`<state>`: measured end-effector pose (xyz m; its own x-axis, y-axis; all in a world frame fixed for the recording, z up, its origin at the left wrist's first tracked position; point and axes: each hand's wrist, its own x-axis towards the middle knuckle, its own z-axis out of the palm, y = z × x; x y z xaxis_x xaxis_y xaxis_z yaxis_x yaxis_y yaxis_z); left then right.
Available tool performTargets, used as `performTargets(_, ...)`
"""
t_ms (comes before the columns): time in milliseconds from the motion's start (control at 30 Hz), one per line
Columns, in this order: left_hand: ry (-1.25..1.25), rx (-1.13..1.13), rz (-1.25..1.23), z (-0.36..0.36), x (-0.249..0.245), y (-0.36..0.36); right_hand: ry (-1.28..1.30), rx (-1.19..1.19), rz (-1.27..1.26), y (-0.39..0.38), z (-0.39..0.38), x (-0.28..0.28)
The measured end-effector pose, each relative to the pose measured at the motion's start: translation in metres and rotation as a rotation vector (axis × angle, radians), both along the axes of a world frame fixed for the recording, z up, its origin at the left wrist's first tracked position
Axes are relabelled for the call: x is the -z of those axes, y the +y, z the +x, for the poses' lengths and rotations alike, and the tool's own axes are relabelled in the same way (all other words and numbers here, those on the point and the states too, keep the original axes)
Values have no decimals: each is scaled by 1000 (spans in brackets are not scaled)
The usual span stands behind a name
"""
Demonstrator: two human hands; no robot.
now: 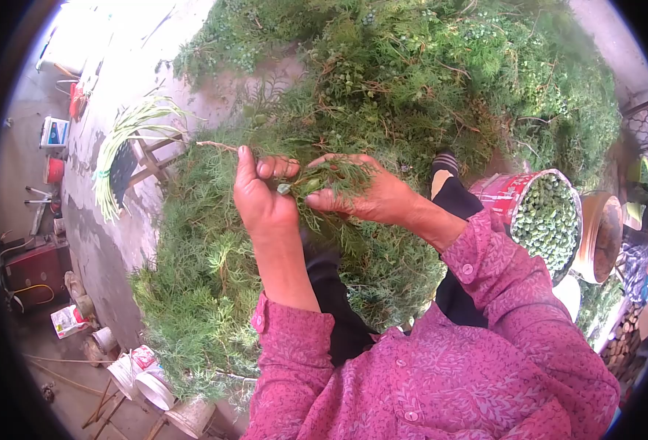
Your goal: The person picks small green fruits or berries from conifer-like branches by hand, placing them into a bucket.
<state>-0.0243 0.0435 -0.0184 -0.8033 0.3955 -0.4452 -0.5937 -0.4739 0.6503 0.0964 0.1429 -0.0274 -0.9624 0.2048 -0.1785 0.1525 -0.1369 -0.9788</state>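
Observation:
My left hand point(266, 194) is closed around a thin evergreen sprig point(342, 176), its bare brown stem sticking out past the thumb to the left. At the leafy end, my right hand point(371, 192) has its thumb and fingers closed on the green fronds. A pale green cone point(284, 189) shows between the two hands, by the left palm. Both hands are above a wide heap of cut evergreen branches point(214, 271). To the right of my leg stands a red and white bucket point(501, 192) filled with small green cones point(547, 224).
A bundle of long green beans point(115, 158) hangs over a small stool point(148, 163) on the left. Several white buckets point(155, 389) stand at the lower left. A brown-rimmed bucket point(601, 238) is beside the red one. More branches point(441, 66) are piled ahead.

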Motion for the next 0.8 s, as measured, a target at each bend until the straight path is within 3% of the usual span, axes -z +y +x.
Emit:
performTargets(67, -13, 1, 27, 0, -1, 0, 83, -40, -269, 0, 2, 0)
performTargets(200, 3, 25, 71, 1, -1, -3, -42, -28, -374, 2, 4, -10)
performTargets(267, 28, -15, 26, 4, -5, 1, -133, 170, -313, -3, 3, 4)
performTargets(367, -12, -28, 42, 3, -6, 0, -18, -23, -210, 6, 2, 5)
performTargets(500, 24, -48, 9, 4, -11, 1, -172, 138, 85, 5, 17, -22)
performTargets(567, -8, -33, -11, 6, -11, 3, -330, 10, -201, 16, 16, -20)
performTargets(600, -7, -31, -9, 7, -10, 4, -329, 12, -200, 17, 16, -18)
performTargets(700, 38, -4, 17, 7, -9, 5, -435, -50, -54, 20, 12, 0)
performTargets(767, 118, -135, -1, -2, -13, 0, -418, -352, 358, 26, 7, 13)
performTargets(800, 95, -15, 136, -4, -12, -5, -342, -324, 55, 27, 11, 9)
